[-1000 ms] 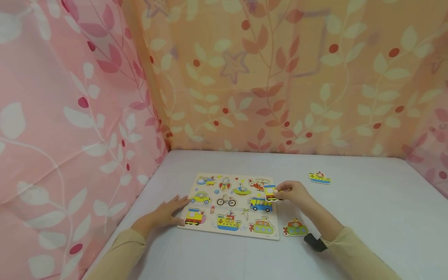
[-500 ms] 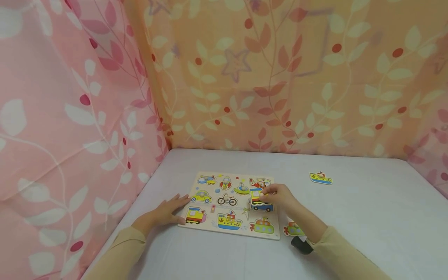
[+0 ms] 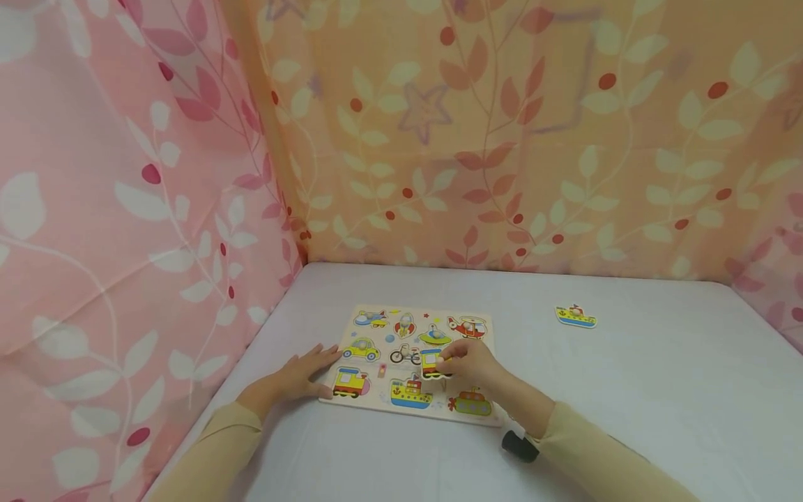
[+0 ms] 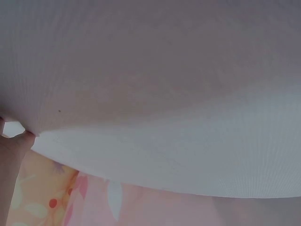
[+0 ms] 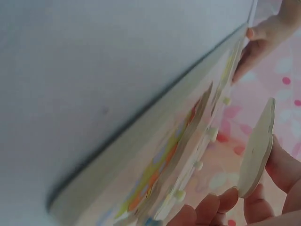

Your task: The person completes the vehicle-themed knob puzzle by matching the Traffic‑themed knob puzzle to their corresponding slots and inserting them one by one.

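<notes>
My right hand [image 3: 472, 364] pinches a wooden train puzzle piece [image 3: 431, 364] by its knob, over the middle right of a peg puzzle board [image 3: 380, 397]. In the right wrist view the train piece [image 5: 256, 155] is edge-on, tilted and raised off the board, its plain back showing. My left hand [image 3: 301, 374] rests at the board's left edge with its fingers extended. A printed train outline [image 3: 350, 383] lies at the board's lower left. Boat [image 3: 410, 393] and submarine [image 3: 471, 402] pictures fill the rest of the bottom row. Above sit knobbed pieces, among them a car [image 3: 360, 350] and a helicopter [image 3: 468, 328].
A loose boat piece [image 3: 576, 316] lies on the white table [image 3: 659, 376] to the right, beyond the board. My right forearm hides the loose submarine piece. A black strap piece [image 3: 519, 446] hangs at my right wrist. Floral cloth walls [image 3: 489, 174] stand behind and at the left.
My right hand has carried the train piece leftward, from the board's right edge across the bus to beside the bicycle. The forearm now covers the loose submarine. My left hand stays put.
</notes>
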Demonstrator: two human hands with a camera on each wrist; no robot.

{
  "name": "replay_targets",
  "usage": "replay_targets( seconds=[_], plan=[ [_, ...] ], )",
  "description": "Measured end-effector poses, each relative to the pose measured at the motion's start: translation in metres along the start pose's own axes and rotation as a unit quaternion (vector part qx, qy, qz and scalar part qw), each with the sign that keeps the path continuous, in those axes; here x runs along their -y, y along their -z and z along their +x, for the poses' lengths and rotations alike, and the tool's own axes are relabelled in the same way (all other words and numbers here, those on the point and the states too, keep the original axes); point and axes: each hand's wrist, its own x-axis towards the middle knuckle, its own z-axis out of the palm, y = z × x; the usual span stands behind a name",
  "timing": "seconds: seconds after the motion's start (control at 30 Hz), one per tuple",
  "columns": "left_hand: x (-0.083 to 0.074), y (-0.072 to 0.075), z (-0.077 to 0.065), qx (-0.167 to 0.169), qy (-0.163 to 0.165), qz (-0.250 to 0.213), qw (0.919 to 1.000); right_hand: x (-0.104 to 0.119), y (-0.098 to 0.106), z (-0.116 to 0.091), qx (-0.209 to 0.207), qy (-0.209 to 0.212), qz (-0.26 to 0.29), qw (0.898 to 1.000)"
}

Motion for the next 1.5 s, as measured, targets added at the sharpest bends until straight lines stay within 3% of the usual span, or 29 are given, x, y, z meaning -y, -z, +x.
replay_targets(
  seconds=[0.2, 0.43, 0.87, 1.17, 1.37, 1.5],
  plan=[
    [0.003, 0.003, -0.003, 0.0, 0.004, -0.003, 1.0, 0.007, -0.022, 0.001, 0.023, -0.001, -0.002, 1.0],
    [0.002, 0.005, -0.002, 0.0, 0.01, -0.003, 1.0, 0.013, -0.033, 0.007, 0.021, 0.021, -0.031, 0.999],
    [0.002, 0.007, -0.002, 0.005, 0.004, 0.002, 1.0, 0.025, -0.064, 0.019, 0.063, 0.022, -0.046, 0.997],
    [0.004, 0.005, -0.001, 0.012, -0.008, -0.002, 0.9999, 0.03, -0.093, 0.026, 0.051, 0.046, -0.076, 0.995],
    [0.004, 0.004, 0.0, 0.012, -0.006, -0.004, 0.9999, 0.039, -0.104, 0.029, 0.065, 0.042, -0.056, 0.995],
    [0.004, 0.005, 0.001, 0.01, -0.022, -0.004, 0.9997, 0.044, -0.11, 0.029, 0.057, 0.05, -0.082, 0.994]
  ],
)
